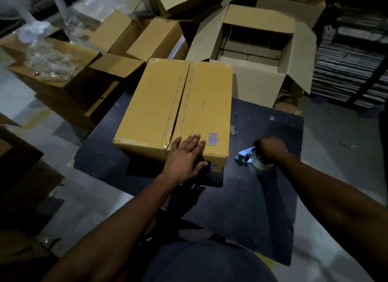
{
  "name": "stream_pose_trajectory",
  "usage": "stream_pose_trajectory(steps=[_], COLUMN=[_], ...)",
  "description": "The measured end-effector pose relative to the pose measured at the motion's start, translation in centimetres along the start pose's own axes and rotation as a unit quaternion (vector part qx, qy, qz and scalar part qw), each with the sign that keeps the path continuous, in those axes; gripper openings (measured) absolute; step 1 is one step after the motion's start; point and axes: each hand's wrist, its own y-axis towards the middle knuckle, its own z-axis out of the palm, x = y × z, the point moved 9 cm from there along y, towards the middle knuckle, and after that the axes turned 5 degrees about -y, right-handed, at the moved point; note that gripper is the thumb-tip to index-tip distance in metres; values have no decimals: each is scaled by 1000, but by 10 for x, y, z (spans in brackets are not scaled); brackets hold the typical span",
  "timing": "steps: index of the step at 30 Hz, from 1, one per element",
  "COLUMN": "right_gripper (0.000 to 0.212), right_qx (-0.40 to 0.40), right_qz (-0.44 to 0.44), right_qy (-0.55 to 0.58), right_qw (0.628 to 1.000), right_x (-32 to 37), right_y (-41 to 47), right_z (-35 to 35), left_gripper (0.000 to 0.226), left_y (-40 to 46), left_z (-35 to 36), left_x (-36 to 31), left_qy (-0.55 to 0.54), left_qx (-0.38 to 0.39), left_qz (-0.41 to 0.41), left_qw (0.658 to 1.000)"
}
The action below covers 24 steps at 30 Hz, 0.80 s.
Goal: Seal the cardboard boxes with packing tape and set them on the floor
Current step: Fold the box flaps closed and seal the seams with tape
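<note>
Fingers (196, 140) of left hand (184, 156) flat on closed tan cardboard box (176, 105); right hand (270, 147) apparently grips clear tape roll (259, 162) on dark counter (241, 197).

I count one closed box (176, 107) under my left hand (184, 156), and one tape roll (257, 160) in my right hand (270, 148). At one o'clock stands one big open box (252, 57). At ten o'clock, one open box with plastic (52, 61).

Bare forearms; dark, possibly navy, trousers (210, 263).
</note>
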Motion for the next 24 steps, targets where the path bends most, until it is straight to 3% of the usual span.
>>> stream_pose_trajectory(steps=[2,5,9,11,12,13,14,17,18,19,21,24], right_gripper=[23,30,30,36,37,36,35,39,41,43,50,63], right_qx=[-1,26,-58,-137,-164,-183,-192,-203,-205,-207,-217,-248], right_qz=[2,14,63,59,51,40,28,-25,-37,-46,-73,-138], right_qy=[20,80,193,253,271,284,301,343,334,317,259,148], right_qw=[1000,996,978,956,947,940,934,917,919,925,938,947], right_x=[5,-1,-13,-13,-12,-11,-7,18,28,36,60,105], right_y=[-10,-35,-78,-104,-116,-126,-134,-154,-158,-161,-163,-166], right_z=[7,14,-21,-57,-73,-88,-101,-134,-142,-148,-160,-181], left_gripper=[64,61,61,59,54,49,46,66,73,79,81,73], left_y=[4,13,25,19,12,3,-5,-20,-23,-23,-21,-27], left_z=[-1,1,-8,-28,-40,-48,-47,-20,-15,-13,-22,-41], left_x=[1,0,-9,-15,-17,-18,-20,-46,-56,-61,-54,-31], left_qy=[3,17,3,-100,-191,-303,-428,-700,-743,-768,-798,-821], left_qx=[9,37,43,-24,-76,-115,-119,8,52,73,55,36], left_qz=[2,-1,-19,-61,-95,-140,-191,-343,-371,-384,-387,-389], left_qw=[1000,999,999,993,974,936,875,627,555,507,460,417])
